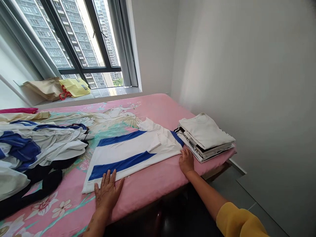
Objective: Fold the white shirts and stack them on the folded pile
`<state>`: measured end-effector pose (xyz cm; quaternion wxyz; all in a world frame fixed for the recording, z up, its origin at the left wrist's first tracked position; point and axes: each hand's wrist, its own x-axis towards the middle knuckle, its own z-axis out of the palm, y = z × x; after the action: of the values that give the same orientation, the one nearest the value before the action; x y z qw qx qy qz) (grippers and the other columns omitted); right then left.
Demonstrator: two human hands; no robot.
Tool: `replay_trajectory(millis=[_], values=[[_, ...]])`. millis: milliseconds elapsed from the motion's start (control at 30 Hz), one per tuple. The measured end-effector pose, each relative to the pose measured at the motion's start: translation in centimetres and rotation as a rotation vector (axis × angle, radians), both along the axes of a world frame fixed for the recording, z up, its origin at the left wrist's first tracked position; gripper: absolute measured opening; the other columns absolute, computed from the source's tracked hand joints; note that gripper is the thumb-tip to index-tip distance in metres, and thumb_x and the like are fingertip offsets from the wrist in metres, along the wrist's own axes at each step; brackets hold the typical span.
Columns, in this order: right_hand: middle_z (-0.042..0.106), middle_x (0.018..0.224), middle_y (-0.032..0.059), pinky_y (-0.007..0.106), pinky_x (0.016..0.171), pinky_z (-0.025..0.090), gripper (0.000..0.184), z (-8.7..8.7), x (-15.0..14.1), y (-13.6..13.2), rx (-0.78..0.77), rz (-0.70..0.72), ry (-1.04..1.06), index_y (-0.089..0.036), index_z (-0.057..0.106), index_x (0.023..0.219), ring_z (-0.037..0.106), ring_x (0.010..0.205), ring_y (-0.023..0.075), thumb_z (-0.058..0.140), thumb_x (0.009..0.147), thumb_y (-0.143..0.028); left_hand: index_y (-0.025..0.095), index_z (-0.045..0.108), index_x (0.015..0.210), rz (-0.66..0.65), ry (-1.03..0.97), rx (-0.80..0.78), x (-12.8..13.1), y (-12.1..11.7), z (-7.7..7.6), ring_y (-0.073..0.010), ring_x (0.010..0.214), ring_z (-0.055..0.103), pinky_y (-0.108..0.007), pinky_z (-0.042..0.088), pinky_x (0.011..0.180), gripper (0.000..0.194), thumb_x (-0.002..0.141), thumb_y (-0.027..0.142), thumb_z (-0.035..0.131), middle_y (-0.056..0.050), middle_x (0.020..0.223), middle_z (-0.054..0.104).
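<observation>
A white shirt with blue bands lies on the bed, folded lengthwise with one sleeve turned over its middle. My left hand rests with fingers spread at the shirt's near left edge, the fingertips on the fabric. At the shirt's near right corner, my right hand has its fingers curled on the cloth, gripping the edge. Just beyond that hand sits a stack of folded white shirts, close to the striped shirt's right end.
A loose pile of white, blue and black clothes covers the bed's left side. Pink flowered bedding lies beneath everything. A brown paper bag and a yellow bag rest on the windowsill. A bare wall borders the right.
</observation>
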<state>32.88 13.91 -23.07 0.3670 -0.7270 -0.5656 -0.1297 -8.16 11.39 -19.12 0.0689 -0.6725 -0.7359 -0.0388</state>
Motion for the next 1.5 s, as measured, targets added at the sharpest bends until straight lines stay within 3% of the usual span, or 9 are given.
replay_trajectory(millis=[233, 333, 433, 533, 633, 767, 1000, 1367, 1500], values=[[0.058, 0.12, 0.0126, 0.045, 0.103, 0.035, 0.032, 0.2, -0.2, -0.5, -0.021, 0.074, -0.005, -0.013, 0.06, 0.109, 0.045, 0.118, 0.0265, 0.037, 0.088, -0.021, 0.024, 0.029, 0.145, 0.012, -0.027, 0.007, -0.1, -0.1, -0.1, -0.0245, 0.142, 0.015, -0.055, 0.005, 0.112, 0.064, 0.088, 0.054, 0.027, -0.006, 0.155, 0.021], [0.055, 0.124, 0.0148, 0.044, 0.103, 0.035, 0.035, 0.3, -0.6, -0.6, 0.003, 0.041, -0.002, -0.011, 0.057, 0.114, 0.044, 0.121, 0.0265, 0.036, 0.09, -0.024, 0.025, 0.029, 0.145, 0.021, -0.036, -0.015, -0.2, 0.0, -0.1, -0.0238, 0.143, 0.015, -0.055, 0.005, 0.112, 0.064, 0.088, 0.054, 0.027, -0.006, 0.155, 0.021], [0.049, 0.134, 0.0117, 0.044, 0.105, 0.031, 0.037, 0.6, -1.1, -0.9, -0.024, 0.162, -0.075, -0.015, 0.054, 0.122, 0.038, 0.129, 0.0252, 0.037, 0.092, -0.028, 0.026, 0.028, 0.145, 0.031, -0.039, -0.019, -0.4, 0.1, -0.3, -0.0233, 0.143, 0.014, -0.055, 0.005, 0.112, 0.064, 0.088, 0.055, 0.027, -0.005, 0.155, 0.02], [0.055, 0.13, 0.0071, 0.045, 0.106, 0.029, 0.032, 1.0, -1.5, -1.2, -0.135, 0.274, -0.138, -0.021, 0.059, 0.115, 0.042, 0.126, 0.0239, 0.04, 0.092, -0.03, 0.026, 0.029, 0.145, 0.031, -0.032, 0.004, -0.4, 0.0, -0.4, -0.025, 0.143, 0.014, -0.056, 0.005, 0.112, 0.064, 0.088, 0.056, 0.027, -0.006, 0.155, 0.022], [0.056, 0.129, 0.0101, 0.043, 0.106, 0.03, 0.035, 0.9, -1.6, -1.6, -0.145, 0.255, -0.154, -0.017, 0.058, 0.117, 0.044, 0.125, 0.0235, 0.038, 0.092, -0.03, 0.026, 0.03, 0.144, 0.022, -0.031, 0.008, -0.4, -0.3, -0.2, -0.0268, 0.142, 0.015, -0.057, 0.006, 0.111, 0.064, 0.088, 0.057, 0.028, -0.007, 0.154, 0.023], [0.045, 0.14, 0.0128, 0.046, 0.105, 0.028, 0.046, 0.2, -1.6, -1.9, -0.12, 0.207, -0.196, -0.014, 0.048, 0.131, 0.035, 0.132, 0.0265, 0.036, 0.092, -0.034, 0.026, 0.031, 0.144, 0.017, -0.064, -0.031, -0.3, -0.9, 0.2, -0.0279, 0.142, 0.016, -0.058, 0.007, 0.111, 0.064, 0.088, 0.056, 0.031, -0.007, 0.154, 0.023], [0.052, 0.134, 0.0115, 0.054, 0.101, 0.029, 0.045, -1.3, -1.4, -1.7, -0.169, 0.249, -0.233, -0.018, 0.055, 0.124, 0.041, 0.127, 0.0291, 0.033, 0.091, -0.04, 0.027, 0.031, 0.144, -0.005, -0.156, -0.093, -0.6, -1.4, 1.0, -0.0275, 0.142, 0.016, -0.058, 0.004, 0.112, 0.063, 0.088, 0.055, 0.032, -0.009, 0.154, 0.022], [0.05, 0.133, 0.0142, 0.049, 0.101, 0.033, 0.046, -1.7, -0.7, -1.1, -0.104, 0.216, -0.209, -0.015, 0.054, 0.122, 0.038, 0.128, 0.0295, 0.035, 0.091, -0.044, 0.017, 0.032, 0.144, 0.287, -0.127, -0.093, -5.8, -0.5, 1.5, -0.0303, 0.142, 0.014, -0.066, 0.005, 0.108, 0.065, 0.09, 0.053, 0.025, -0.011, 0.154, 0.023], [0.049, 0.133, 0.0155, 0.049, 0.101, 0.035, 0.047, -1.5, -0.7, -1.0, -0.072, 0.217, -0.173, -0.015, 0.051, 0.124, 0.04, 0.127, 0.0299, 0.035, 0.091, -0.044, 0.015, 0.041, 0.138, 0.223, -0.09, 0.022, -4.9, -0.1, 1.7, -0.0288, 0.142, 0.014, -0.064, 0.0, 0.109, 0.054, 0.091, 0.039, 0.028, -0.011, 0.152, 0.028]])
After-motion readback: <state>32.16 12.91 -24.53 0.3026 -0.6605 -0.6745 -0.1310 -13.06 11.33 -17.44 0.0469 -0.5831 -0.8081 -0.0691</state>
